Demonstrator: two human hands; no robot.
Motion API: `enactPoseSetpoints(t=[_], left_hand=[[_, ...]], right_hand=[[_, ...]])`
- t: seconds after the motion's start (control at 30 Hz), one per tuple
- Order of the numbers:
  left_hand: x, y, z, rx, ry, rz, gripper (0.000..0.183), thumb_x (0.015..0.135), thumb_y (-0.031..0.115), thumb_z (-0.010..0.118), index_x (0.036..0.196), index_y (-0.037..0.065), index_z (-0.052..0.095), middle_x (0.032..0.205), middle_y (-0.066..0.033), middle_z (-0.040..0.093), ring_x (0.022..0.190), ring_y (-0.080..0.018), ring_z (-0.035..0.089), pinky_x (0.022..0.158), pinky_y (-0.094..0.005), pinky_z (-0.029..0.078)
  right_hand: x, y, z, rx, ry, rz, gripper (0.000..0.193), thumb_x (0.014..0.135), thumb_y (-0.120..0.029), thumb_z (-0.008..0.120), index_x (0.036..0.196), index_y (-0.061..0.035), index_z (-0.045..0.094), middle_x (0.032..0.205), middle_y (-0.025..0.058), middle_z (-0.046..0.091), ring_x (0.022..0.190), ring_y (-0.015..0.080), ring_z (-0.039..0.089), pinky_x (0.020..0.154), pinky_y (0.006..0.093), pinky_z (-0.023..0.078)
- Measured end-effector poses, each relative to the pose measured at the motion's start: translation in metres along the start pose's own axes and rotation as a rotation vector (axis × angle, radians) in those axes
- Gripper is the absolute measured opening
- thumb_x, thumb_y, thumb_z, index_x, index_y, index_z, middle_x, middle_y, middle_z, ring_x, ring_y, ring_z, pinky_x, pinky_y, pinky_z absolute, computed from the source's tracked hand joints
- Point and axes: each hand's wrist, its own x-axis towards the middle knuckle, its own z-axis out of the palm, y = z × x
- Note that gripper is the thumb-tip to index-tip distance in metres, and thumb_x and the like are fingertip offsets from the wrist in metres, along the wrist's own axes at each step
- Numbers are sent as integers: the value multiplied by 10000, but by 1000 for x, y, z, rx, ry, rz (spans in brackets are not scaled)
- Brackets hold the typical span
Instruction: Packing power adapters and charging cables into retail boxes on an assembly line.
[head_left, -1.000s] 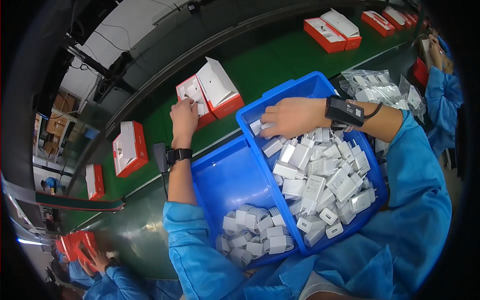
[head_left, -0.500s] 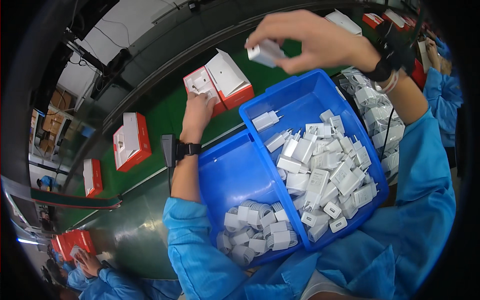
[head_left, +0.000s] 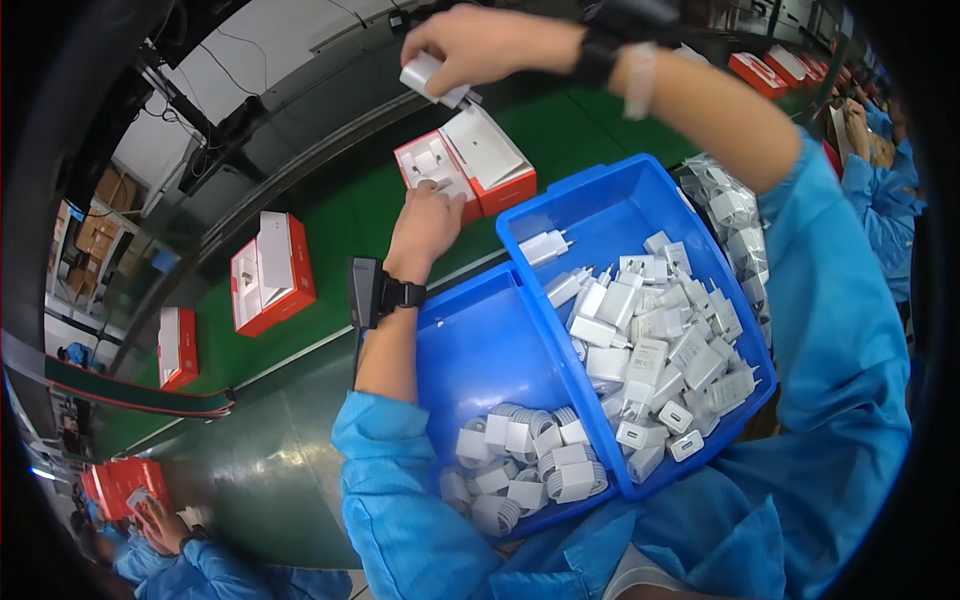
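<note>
My right hand (head_left: 490,45) is raised beyond the open red box and pinches a white charger (head_left: 425,75) between thumb and fingers. The red box (head_left: 495,195) has its white lid (head_left: 487,143) folded back and a white tray inside. My left hand (head_left: 426,228) reaches over its near edge, fingers curled down into the tray on something whitish that they mostly hide. Close to me, a blue bin (head_left: 517,228) holds many white plug chargers (head_left: 645,370), and a second blue bin (head_left: 480,340) beside it holds coiled white cables (head_left: 520,465) in paper wraps.
More open red boxes, one (head_left: 298,275) and another (head_left: 185,350), stand along the green belt (head_left: 350,225) to the left. Bagged white chargers (head_left: 735,215) lie right of the bins. Red boxes (head_left: 765,75) line the far right. Co-workers in blue work at lower left and far right.
My right hand has carried the charger left, from above the bin to behind the red box. My left hand stays at the box; box, bins and hand sit slightly further right in view.
</note>
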Motion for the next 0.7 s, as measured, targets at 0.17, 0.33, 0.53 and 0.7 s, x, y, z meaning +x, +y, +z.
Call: enactPoseSetpoints(t=[0.17,0.33,0.53,0.7], left_hand=[[-45,32,-66,-253,77,66,251,942,164,566,1077,-24,663,1086,-201,654,1022,-381,625,894,-392,497],[-149,46,-119,-344,140,50,154,892,33,593,1013,-46,645,1010,-200,652,932,-389,625,820,-416,504],[-290,111,-124,-241,-83,-101,273,795,101,728,1050,29,661,1068,-124,635,909,-307,616,775,-393,514],[-320,143,-93,-192,-161,-161,377,766,180,772,1104,55,661,1121,-96,618,956,-288,600,807,-385,479]], right_hand=[[48,55,121,82,30,304,423,666,-311,739,962,-9,733,980,224,707,931,351,696,844,396,557],[51,75,192,81,-44,546,482,698,-287,712,1111,-39,690,1067,232,686,1036,372,658,929,421,520],[60,59,192,32,4,479,483,690,-285,712,1078,3,695,1039,252,684,992,395,668,893,439,536],[51,72,215,-79,-82,481,337,675,-200,747,933,13,709,988,291,673,943,414,673,822,437,562]])
